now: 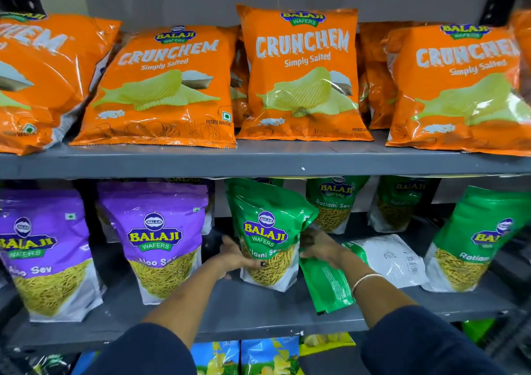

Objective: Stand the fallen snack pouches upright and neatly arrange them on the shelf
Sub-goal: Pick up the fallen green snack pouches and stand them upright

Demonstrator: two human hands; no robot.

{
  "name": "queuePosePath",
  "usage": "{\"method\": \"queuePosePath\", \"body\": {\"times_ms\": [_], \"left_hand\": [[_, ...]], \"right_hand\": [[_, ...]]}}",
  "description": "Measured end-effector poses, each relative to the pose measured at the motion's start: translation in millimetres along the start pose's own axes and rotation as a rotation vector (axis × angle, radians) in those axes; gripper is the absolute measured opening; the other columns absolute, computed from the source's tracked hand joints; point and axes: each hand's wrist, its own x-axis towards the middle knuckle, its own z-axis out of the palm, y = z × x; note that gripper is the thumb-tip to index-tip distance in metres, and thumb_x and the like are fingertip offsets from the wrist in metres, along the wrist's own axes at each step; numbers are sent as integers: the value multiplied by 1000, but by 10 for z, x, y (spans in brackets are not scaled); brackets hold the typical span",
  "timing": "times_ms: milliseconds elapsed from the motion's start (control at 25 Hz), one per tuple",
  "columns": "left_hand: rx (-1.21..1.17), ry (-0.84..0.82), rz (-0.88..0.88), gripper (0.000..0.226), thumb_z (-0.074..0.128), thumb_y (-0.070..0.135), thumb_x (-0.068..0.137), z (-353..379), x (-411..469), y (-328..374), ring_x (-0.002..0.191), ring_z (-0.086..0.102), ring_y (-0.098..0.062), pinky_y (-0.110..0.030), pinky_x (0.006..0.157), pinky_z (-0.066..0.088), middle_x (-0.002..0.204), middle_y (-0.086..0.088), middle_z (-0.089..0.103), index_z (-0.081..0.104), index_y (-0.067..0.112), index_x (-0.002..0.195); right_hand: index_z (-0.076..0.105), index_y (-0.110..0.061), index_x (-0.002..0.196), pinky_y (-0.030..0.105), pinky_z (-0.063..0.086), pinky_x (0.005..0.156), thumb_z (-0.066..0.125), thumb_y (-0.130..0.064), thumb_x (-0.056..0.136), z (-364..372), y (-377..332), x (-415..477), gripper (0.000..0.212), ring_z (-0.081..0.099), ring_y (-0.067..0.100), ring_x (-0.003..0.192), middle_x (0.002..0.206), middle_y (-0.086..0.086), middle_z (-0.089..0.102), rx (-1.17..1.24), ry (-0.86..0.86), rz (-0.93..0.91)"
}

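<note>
A green Ratlami Sev pouch (268, 236) stands upright at the middle of the lower grey shelf (244, 308). My left hand (234, 257) grips its lower left side. My right hand (320, 246) presses against its right side, fingers spread. Right of it a fallen green pouch (385, 257) lies flat, back side up, its green top end sticking out over the shelf front under my right wrist. Another green pouch (474, 242) stands upright at the right. Two more green pouches (334, 202) (399, 202) stand at the back.
Two purple Aloo Sev pouches (161, 239) (43, 254) stand at the left of the lower shelf. Orange Crunchem bags (301, 73) fill the upper shelf (258, 162). Blue and yellow bags (258, 357) show on the shelf below.
</note>
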Motion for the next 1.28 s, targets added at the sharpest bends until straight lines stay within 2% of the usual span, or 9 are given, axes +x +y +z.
{"method": "queuePosePath", "body": {"times_ms": [120, 320, 440, 560, 640, 760, 920, 1080, 1280], "left_hand": [[276, -444, -312, 24, 55, 30, 89, 70, -96, -41, 80, 58, -18, -41, 107, 41, 87, -6, 55, 49, 6, 89], [179, -725, -334, 39, 33, 39, 97, 693, -176, 318, 134, 41, -33, -45, 105, 36, 129, -21, 55, 47, 6, 82], [64, -746, -260, 45, 28, 43, 97, 1131, -235, 706, 137, 36, -38, -46, 108, 34, 134, -29, 48, 48, 6, 80], [-23, -785, -335, 65, 19, 55, 93, 1599, -279, 1142, 139, 29, -40, -45, 110, 30, 148, -32, 29, 52, -1, 93], [-84, -747, -487, 85, 17, 63, 88, 1875, -262, 1257, 142, 23, -40, -46, 115, 23, 153, -31, 18, 34, -8, 133], [-357, -571, -618, 91, 29, 60, 89, 2153, -303, 1293, 142, 24, -40, -42, 106, 40, 153, -31, 14, 0, -7, 145], [-1080, -145, -446, 70, 49, 44, 89, 2392, -210, 1292, 136, 34, -40, -56, 110, 26, 154, -19, 21, 21, 10, 144], [-1114, 43, -416, 60, 61, 35, 85, 2471, -93, 1247, 131, 42, -36, -58, 107, 30, 143, -11, 40, 38, 9, 134], [-1216, 246, -227, 66, 80, 2, 60, 2437, 234, 1254, 89, 68, -34, -56, 79, 55, 114, -22, 67, 53, 2, 121]], "right_hand": [[55, 0, 102, 17, 45, 51, 49, 21, 78, -382, 78, -40, 33, 51, 23, 91, 94, 11, 51, -69, 187, 78], [62, -16, 79, 29, 41, 74, 65, -7, 78, -1067, 369, -67, 9, 60, 35, 97, 89, 15, 55, -422, 289, 58], [59, 5, 114, 28, 42, 86, 62, -18, 85, -1274, 493, -2, 37, 55, 23, 103, 107, 12, 59, -532, 177, 34], [61, -7, 104, 24, 30, 78, 57, -30, 88, -1456, 667, 143, 28, 41, 14, 93, 97, 3, 44, -685, -8, -49], [55, -14, 97, 30, 38, 80, 54, -41, 87, -1540, 777, 269, 29, 49, 17, 93, 99, 8, 50, -808, -86, -20], [56, -8, 116, 38, 47, 91, 51, -58, 80, -1578, 824, 369, 62, 58, 30, 107, 125, 11, 58, -970, -204, -4], [44, 1, 131, 30, 39, 91, 49, -65, 78, -1615, 823, 476, 84, 50, 27, 116, 146, 13, 40, -983, -308, 38], [41, -7, 137, 35, 37, 104, 57, -67, 71, -1661, 789, 421, 91, 42, 27, 131, 149, 8, 38, -920, -360, 148], [54, -2, 125, 43, 43, 106, 84, -63, 22, -1783, 795, 406, 124, 55, 29, 120, 134, 11, 55, -501, -358, 175]]}}
